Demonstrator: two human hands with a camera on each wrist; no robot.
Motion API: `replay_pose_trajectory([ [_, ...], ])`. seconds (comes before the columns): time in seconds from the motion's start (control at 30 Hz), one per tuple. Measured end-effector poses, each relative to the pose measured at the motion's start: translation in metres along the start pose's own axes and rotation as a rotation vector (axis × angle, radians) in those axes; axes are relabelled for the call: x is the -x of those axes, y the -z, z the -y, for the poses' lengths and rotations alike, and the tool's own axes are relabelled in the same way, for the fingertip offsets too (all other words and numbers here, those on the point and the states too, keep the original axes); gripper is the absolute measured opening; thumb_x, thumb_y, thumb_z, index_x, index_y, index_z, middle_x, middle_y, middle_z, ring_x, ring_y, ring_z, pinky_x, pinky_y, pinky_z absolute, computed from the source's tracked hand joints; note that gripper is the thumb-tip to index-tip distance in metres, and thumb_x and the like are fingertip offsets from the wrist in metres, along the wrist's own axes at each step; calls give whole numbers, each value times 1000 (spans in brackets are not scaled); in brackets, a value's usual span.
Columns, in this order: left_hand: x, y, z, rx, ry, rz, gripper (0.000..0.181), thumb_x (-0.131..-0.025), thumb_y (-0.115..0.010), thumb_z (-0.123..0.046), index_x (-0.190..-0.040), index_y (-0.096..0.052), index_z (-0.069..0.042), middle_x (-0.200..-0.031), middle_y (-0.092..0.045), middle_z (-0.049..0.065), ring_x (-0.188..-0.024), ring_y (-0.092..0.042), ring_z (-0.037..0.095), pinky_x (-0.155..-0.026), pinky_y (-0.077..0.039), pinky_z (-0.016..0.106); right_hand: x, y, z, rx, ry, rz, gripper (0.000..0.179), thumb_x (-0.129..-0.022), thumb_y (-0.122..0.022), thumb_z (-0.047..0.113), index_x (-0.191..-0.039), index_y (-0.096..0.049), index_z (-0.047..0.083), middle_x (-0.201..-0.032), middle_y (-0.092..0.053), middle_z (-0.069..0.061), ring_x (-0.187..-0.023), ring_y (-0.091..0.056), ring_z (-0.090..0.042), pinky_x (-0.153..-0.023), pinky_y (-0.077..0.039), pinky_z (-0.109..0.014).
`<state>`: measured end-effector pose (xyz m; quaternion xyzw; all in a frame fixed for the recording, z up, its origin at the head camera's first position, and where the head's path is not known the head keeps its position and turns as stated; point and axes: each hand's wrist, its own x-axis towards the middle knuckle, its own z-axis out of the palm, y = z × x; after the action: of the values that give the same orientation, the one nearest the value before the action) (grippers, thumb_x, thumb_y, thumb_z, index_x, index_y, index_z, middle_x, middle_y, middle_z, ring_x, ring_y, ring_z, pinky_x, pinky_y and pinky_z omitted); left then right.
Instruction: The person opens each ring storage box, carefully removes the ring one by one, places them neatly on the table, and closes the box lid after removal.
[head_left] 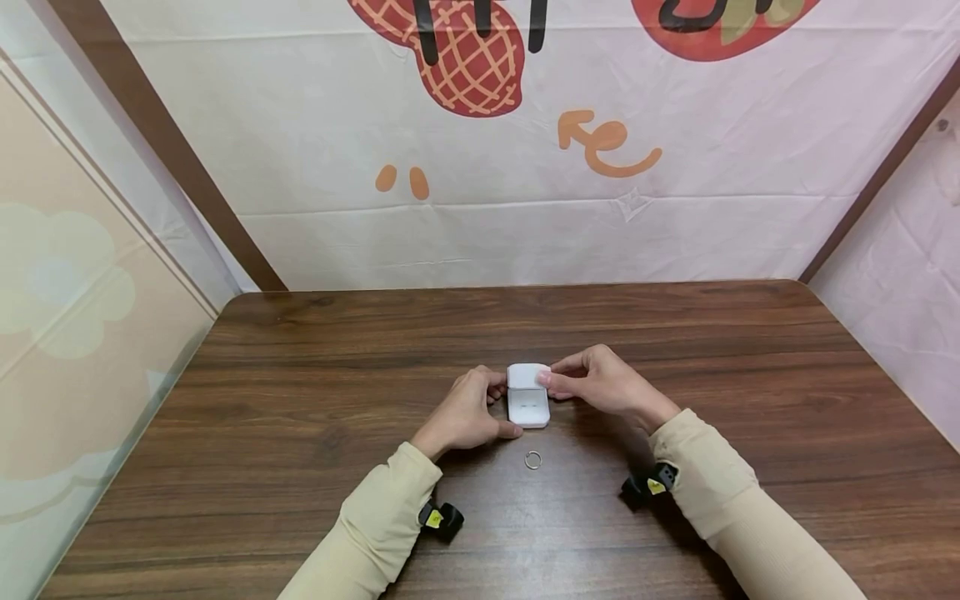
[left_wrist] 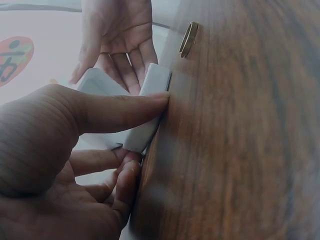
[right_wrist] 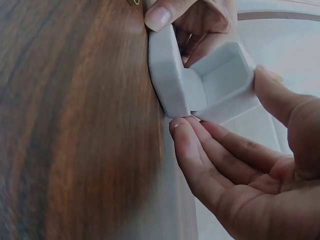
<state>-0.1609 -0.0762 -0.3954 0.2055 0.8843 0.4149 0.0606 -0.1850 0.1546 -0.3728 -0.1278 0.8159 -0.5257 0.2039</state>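
Observation:
A small white ring box (head_left: 528, 417) stands on the table with its lid (head_left: 527, 376) raised; a slit shows in its pale insert. My left hand (head_left: 471, 410) grips the base from the left, thumb at the front and fingers curled near the hinge, as the left wrist view shows. From the right, my right hand (head_left: 603, 383) holds the lid, its thumb (right_wrist: 272, 92) on the lid's edge and its fingertips behind the hinge. A gold-coloured ring (head_left: 533, 460) lies on the wood just in front of the box, touched by neither hand.
The brown wood-grain table (head_left: 300, 467) reaches back to a printed white curtain (head_left: 315, 150). More curtain hangs along the left and right sides. Black straps with small devices (head_left: 442, 521) are on both wrists, below the cream sleeves.

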Motion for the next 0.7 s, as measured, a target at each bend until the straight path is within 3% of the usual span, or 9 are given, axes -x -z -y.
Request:
replay_pose_trajectory([
  [0.2, 0, -1, 1, -7, -4, 1, 40, -65, -93, -9, -99, -73, -3, -88, -59, 6, -87, -52, 19, -77, -43, 28, 1, 1, 0, 86, 42, 6, 40, -92, -77, 25, -117, -72, -6, -103, -75, -10, -97, -67, -16, -83, -51, -30],
  [0.43, 1, 0, 1, -9, 12, 0, 45, -65, -93, -9, -104, -73, -2, -90, -59, 5, -88, -52, 19, -78, -44, 30, 4, -4, 3, 82, 113, 47, 37, -82, -84, 6, -112, -70, -12, -101, -75, -16, -94, -73, -24, -80, -58, -32],
  [0.7, 0, 1, 2, -1, 14, 2, 42, -65, -92, -8, -101, -72, -2, -92, -60, 6, -89, -53, 20, -79, -46, 30, 7, -9, 8, 179, 133, 0, 39, -73, -90, 3, -106, -73, -7, -94, -76, -12, -86, -74, -22, -75, -59, -30],
])
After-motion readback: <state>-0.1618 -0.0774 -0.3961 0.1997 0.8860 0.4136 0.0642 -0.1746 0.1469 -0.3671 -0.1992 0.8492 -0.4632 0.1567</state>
